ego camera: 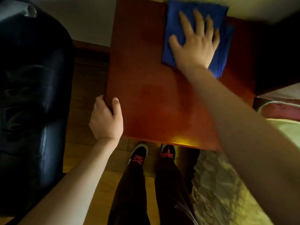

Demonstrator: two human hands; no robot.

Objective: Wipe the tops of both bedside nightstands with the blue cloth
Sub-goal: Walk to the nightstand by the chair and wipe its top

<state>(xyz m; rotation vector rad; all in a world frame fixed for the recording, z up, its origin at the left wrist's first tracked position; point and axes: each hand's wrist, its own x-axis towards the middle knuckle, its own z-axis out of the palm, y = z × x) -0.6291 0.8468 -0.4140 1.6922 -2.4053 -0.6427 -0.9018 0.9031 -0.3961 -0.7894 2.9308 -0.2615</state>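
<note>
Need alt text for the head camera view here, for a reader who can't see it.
A person's right hand presses a folded blue cloth flat on the far right part of a reddish wooden nightstand top, while the left hand grips the top's near left edge. A dark leather chair stands to the left, bedding to the right.

One nightstand (154,95), one blue cloth (191,13), two hands, two shoes, one armchair (32,95).
</note>
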